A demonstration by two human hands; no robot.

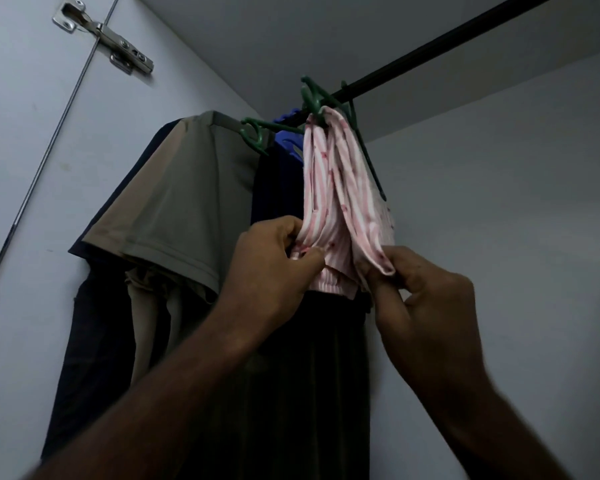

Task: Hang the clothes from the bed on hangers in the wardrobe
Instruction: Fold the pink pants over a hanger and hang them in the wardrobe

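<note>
A pink-and-white striped garment hangs bunched on a green hanger hooked over the black wardrobe rod. My left hand pinches the garment's lower left edge. On the right, my right hand pinches its lower right hem. Both hands are raised below the rod, with the cloth stretched between them.
A grey-brown shirt on another green hanger hangs to the left, over dark clothes. A blue hanger sits behind. A long dark garment hangs below my hands. The door hinge is at upper left. White wardrobe walls surround.
</note>
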